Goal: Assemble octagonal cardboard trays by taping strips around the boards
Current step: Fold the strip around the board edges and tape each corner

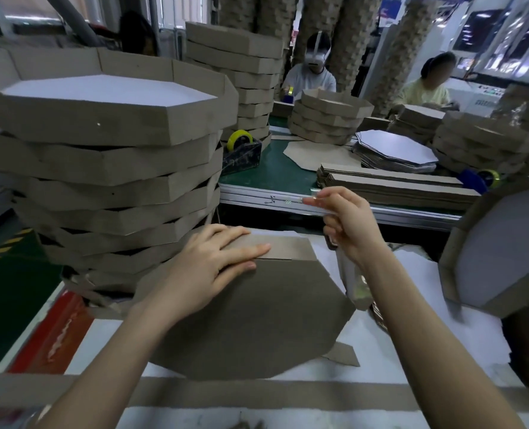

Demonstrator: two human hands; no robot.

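Pressing down with the left hand (223, 264) on the cardboard strip (284, 247), fingers straight and close together, fingertips reaching over the seam between strip and board. Lying flat, brown side up, on the white work surface (411, 351) just in front of the body: the octagonal board (250, 320), with the strip laid along its far edge. Hovering above the far right corner of the board, the right hand (346, 224), pinching a short piece of clear tape (306, 201) between thumb and forefinger, the other fingers curled; tape apart from the cardboard, stretched to the left in the air. Just beside the board on the left, a tall stack of finished trays (102, 181), the top one showing a white inside. At the right edge, one more finished tray (498, 252), tilted, white inside toward the camera. Along the near edge of the surface, a long loose strip (257, 394). Beyond, on the green table (272, 178), a black tape dispenser (241, 153) with a yellowish roll, a pile of flat strips (396, 187) and a stack of white-faced octagonal boards (396, 150). Seated at the far side of that table, a person (311, 77) and a second person (427, 88).
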